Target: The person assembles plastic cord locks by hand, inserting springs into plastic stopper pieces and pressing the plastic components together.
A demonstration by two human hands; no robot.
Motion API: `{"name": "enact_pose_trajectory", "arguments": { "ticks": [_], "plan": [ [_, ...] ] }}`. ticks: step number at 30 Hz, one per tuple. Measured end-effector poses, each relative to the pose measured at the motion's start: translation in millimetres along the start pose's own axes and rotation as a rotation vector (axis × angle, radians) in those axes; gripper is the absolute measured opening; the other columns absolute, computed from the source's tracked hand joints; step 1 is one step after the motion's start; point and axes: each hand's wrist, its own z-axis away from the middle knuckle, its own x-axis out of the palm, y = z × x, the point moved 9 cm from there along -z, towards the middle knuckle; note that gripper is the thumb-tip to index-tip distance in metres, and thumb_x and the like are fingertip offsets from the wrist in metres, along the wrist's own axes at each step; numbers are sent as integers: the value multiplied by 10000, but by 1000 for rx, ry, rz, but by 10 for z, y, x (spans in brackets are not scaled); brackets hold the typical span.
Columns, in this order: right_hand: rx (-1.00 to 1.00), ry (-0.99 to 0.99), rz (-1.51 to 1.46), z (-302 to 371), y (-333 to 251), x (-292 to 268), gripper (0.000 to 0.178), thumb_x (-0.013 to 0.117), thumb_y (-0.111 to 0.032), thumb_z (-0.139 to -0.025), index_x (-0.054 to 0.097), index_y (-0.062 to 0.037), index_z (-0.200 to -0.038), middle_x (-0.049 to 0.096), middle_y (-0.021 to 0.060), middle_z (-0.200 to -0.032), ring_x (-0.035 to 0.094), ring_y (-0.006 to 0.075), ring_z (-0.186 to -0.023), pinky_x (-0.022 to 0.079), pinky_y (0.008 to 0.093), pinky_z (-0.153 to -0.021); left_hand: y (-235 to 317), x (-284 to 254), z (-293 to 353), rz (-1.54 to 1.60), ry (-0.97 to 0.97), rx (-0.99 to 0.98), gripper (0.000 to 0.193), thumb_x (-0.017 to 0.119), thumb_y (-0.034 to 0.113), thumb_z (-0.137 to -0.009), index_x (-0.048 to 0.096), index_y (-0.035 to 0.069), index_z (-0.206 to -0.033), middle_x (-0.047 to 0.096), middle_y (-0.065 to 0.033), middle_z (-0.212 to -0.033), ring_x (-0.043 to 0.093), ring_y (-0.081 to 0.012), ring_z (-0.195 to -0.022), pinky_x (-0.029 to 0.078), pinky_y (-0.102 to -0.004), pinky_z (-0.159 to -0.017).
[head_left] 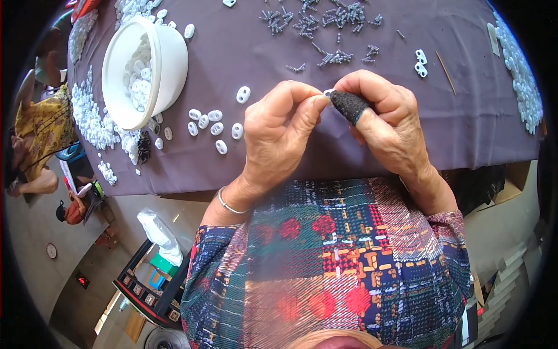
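Observation:
My left hand (pixel 281 125) and my right hand (pixel 386 116) meet over the near part of the table, both closed in a pinch. Between their fingertips is a small white plastic cord-lock piece (pixel 328 92), mostly hidden by the fingers. A dark cloth finger cover (pixel 349 106) wraps my right thumb. Left of my left hand lie several white oval two-hole pieces (pixel 215 116). Beyond my hands, small metal coil springs (pixel 337 58) are scattered in loose heaps. Two white pieces (pixel 421 70) with projecting parts lie right of the springs, beside a thin wooden stick (pixel 446 72).
A white tub (pixel 174 64) lies tilted at the left, with white pieces inside. More white pieces are heaped around it (pixel 96 125) and along the right edge (pixel 517 81). A purple-grey cloth (pixel 232 35) covers the table. Another person (pixel 43 134) is at the far left.

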Motion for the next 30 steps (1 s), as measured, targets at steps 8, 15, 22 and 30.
{"name": "enact_pose_trajectory", "arguments": {
  "ticks": [8, 15, 22, 30],
  "plan": [
    [2, -26, -30, -14, 24, 43, 165, 449, 9, -801, 576, 17, -905, 535, -13, -645, 471, 26, -487, 370, 176, -434, -57, -15, -5, 14, 5, -13, 84, 613, 101, -865, 604, 18, -853, 538, 29, -657, 447, -17, -565, 347, -158, -494],
    [-57, -9, 19, -15, -32, 21, 191, 454, 36, -774, 571, 16, -924, 555, -15, -680, 473, 21, -497, 373, 174, -429, -85, -10, -12, 103, 12, -41, 89, 606, 99, -870, 600, 10, -870, 538, 20, -649, 445, -20, -539, 342, -156, -471],
    [1, -4, 71, -16, -24, -24, 157, 492, 15, -767, 579, 18, -897, 545, -3, -697, 460, 35, -515, 357, 181, -461, -143, 52, -7, 192, -28, -158, 122, 613, 115, -866, 598, -6, -866, 564, 15, -685, 492, -32, -618, 406, -178, -540],
    [-126, 22, 132, -2, -66, -62, 147, 519, 7, -752, 578, 36, -883, 537, 10, -681, 459, 57, -609, 366, 205, -535, -140, 72, -1, 201, -26, -184, 146, 599, 144, -879, 602, -1, -885, 579, 7, -690, 505, -34, -606, 414, -175, -529]
  ]
}}
